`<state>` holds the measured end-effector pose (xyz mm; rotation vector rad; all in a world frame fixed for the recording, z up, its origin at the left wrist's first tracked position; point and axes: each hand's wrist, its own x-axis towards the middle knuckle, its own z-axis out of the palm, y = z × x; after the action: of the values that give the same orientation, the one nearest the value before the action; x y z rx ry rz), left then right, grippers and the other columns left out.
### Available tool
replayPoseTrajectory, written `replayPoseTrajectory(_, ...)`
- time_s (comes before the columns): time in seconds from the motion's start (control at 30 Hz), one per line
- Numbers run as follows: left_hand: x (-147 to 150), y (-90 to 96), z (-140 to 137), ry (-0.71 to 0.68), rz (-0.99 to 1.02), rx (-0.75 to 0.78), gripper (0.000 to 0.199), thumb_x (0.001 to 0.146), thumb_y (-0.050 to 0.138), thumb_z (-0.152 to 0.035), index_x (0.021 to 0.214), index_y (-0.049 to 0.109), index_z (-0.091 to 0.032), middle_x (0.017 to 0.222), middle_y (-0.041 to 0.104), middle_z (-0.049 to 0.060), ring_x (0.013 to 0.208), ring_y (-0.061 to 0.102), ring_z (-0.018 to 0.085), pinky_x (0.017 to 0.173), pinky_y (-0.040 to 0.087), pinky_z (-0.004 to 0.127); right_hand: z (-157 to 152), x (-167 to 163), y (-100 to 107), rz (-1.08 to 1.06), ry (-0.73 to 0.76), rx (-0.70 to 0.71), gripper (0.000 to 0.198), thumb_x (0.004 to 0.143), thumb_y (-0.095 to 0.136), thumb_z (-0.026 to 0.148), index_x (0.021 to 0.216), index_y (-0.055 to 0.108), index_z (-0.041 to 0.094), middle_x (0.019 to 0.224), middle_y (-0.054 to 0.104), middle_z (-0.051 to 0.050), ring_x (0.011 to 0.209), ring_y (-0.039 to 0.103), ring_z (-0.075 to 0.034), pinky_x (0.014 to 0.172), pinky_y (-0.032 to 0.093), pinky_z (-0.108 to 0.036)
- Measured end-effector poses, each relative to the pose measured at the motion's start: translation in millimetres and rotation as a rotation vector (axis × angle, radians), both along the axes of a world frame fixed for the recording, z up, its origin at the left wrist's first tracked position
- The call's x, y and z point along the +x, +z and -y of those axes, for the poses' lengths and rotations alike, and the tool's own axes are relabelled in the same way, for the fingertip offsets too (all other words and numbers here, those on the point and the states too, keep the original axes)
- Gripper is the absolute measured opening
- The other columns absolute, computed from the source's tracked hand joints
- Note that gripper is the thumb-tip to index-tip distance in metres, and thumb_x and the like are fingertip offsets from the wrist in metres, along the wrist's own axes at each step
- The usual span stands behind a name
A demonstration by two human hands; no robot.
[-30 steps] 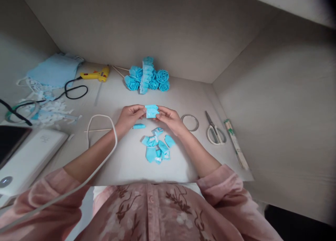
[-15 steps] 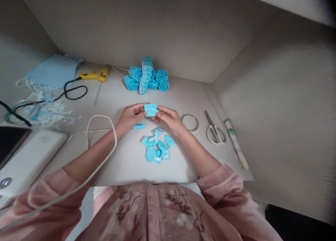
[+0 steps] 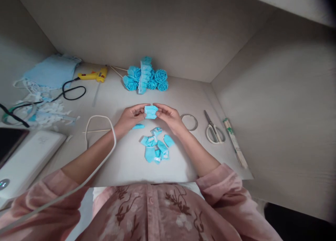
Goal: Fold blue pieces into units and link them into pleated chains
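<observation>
A small pleated piece of light-blue mask fabric (image 3: 151, 112) is held up between my two hands above the table. My left hand (image 3: 133, 115) pinches its left edge, thumb in front and fingers behind. On the opposite side, my right hand (image 3: 168, 117) grips the right edge in the same way. Below them lies a loose group of blue folded fabric pieces (image 3: 150, 154), some with white strips on them. Another rolled blue piece (image 3: 138, 126) rests just under my left hand, beside a thin wooden stick (image 3: 97, 131).
Blue fabric roses (image 3: 160, 75) lie at the back, with a ruffled strip (image 3: 145, 76) across them. A yellow glue gun (image 3: 93, 75), masks (image 3: 49, 71) and white scraps (image 3: 48, 111) are left. A tape roll (image 3: 196, 122), scissors (image 3: 215, 133) and bundled sticks (image 3: 235, 143) sit right. A white cable (image 3: 114, 143) crosses my left arm.
The fabric piece has tipped slightly and shows its pleated face more fully. My right fingers have shifted a little on its edge. The other things lie as before.
</observation>
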<state>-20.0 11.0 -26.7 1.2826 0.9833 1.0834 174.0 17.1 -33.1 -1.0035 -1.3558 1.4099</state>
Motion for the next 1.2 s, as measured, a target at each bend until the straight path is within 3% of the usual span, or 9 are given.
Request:
replayPoseTrajectory(0.23,0,6.6,0,0.073,-0.098,0.016,0.032,0.074,0.067,-0.046,0.077,0.069,-0.015,0.064,0.059,0.001,0.063,0.052,0.012,0.061,0.043,0.023,0,-1,0,-0.018,-0.012,0.003,0.046,0.070,0.076,0.041,0.111,0.070,0.021,0.099,0.070,-0.004,0.093,0.063,-0.017,0.090,0.047,-0.032)
replayPoseTrajectory(0.5,-1,2.5,-1,0.107,-0.121,-0.008,0.029,0.068,0.070,-0.044,0.070,0.066,-0.015,0.062,0.061,0.000,0.063,0.055,0.013,0.064,0.046,0.024,1,-1,1,-0.019,0.016,-0.010,0.037,0.069,0.077,0.035,0.103,0.072,0.021,0.092,0.071,-0.002,0.086,0.063,-0.015,0.086,0.047,-0.030)
replayPoseTrajectory(0.73,-1,6.3,1,0.059,-0.117,-0.048,0.029,0.067,0.070,-0.043,0.071,0.066,-0.014,0.064,0.060,0.000,0.063,0.055,0.013,0.064,0.048,0.025,1,3,6,-0.031,0.082,-0.030,0.033,0.080,0.068,0.038,0.109,0.072,0.021,0.099,0.072,-0.004,0.092,0.063,-0.016,0.090,0.047,-0.032)
replayPoseTrajectory(0.93,1,4.2,3,0.006,-0.183,-0.005,0.027,0.068,0.067,-0.042,0.069,0.064,-0.015,0.060,0.055,-0.002,0.055,0.049,0.010,0.056,0.041,0.023,5,-2,9,0.008,0.109,-0.019,0.041,0.072,0.076,0.038,0.109,0.071,0.021,0.105,0.072,-0.005,0.095,0.064,-0.018,0.088,0.049,-0.033)
replayPoseTrajectory(1.2,3,4.9,5,-0.009,-0.300,0.094,0.021,0.069,0.062,-0.036,0.065,0.064,-0.015,0.056,0.056,-0.002,0.053,0.047,0.010,0.052,0.037,0.021,5,-3,2,0.086,0.141,0.042,0.041,0.073,0.072,0.031,0.112,0.070,0.021,0.113,0.071,-0.006,0.101,0.065,-0.021,0.088,0.050,-0.034)
